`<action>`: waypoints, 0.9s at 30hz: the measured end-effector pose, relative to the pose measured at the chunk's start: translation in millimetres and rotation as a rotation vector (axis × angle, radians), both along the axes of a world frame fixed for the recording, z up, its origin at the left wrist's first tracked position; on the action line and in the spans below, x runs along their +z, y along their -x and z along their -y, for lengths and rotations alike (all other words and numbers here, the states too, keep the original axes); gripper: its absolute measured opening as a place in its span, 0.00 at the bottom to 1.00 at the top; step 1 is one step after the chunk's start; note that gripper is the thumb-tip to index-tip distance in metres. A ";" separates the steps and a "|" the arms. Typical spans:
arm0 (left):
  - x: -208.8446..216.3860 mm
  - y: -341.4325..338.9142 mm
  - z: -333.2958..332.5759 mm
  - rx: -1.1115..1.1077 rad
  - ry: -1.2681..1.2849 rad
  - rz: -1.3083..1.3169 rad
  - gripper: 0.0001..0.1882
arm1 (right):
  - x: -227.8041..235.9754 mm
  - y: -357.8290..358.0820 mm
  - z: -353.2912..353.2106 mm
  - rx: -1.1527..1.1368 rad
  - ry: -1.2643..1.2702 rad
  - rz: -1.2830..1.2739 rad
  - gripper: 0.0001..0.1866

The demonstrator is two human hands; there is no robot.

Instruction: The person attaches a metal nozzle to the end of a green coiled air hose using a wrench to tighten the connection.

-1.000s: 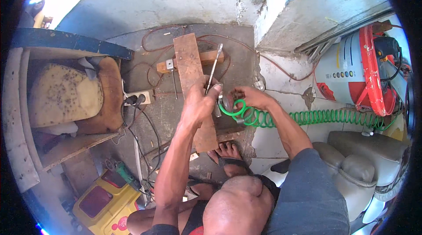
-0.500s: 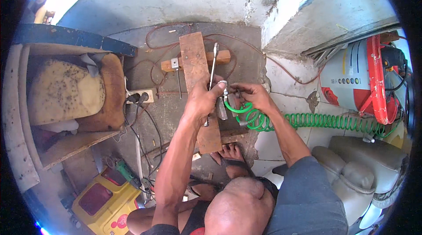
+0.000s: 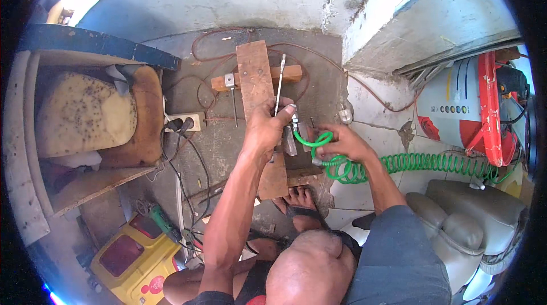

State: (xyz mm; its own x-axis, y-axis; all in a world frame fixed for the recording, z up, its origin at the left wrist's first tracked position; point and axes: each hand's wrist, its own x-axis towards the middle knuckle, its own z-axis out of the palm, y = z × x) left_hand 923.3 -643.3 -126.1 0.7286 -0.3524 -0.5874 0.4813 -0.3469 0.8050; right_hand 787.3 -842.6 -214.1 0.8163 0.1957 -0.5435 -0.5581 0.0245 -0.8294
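My left hand (image 3: 266,128) is closed around a long slim metal rod-shaped tool (image 3: 281,80) that points away from me over a worn wooden board (image 3: 254,74). Beside the thumb, a silver coupling (image 3: 294,121) joins a green coiled air hose (image 3: 393,163). How the tool and coupling connect is hidden by the fingers. My right hand (image 3: 346,143) is curled at the hose's first loops, its thumb and fingers closing on the hose. A grey metal bar (image 3: 290,143) lies below the coupling. Under the board's far part runs a wooden crosspiece (image 3: 292,73) with a metal clamp (image 3: 229,81).
On the left stand an open wooden cabinet (image 3: 102,177) and a power strip (image 3: 196,121) with black plugs. A green angle grinder (image 3: 162,222) lies by a yellow case (image 3: 134,259). To the right are a red-rimmed container (image 3: 489,105) and grey cushions (image 3: 473,208).
My right hand has moved from beside the coupling down and right to the hose loops. The left hand still grips the metal tool. A pale small object on the floor has come into sight.
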 end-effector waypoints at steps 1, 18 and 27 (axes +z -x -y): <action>0.1 0.7 -0.9 0.005 -0.002 0.001 0.12 | 4.8 6.9 -3.5 -0.106 -0.183 -0.048 0.30; -14.4 3.7 -4.9 0.022 -0.034 0.131 0.08 | 45.3 18.7 -15.3 -0.183 0.223 0.292 0.33; -11.1 5.3 -3.2 0.034 -0.033 0.108 0.09 | 57.0 -8.6 -25.7 -0.254 0.626 0.589 0.24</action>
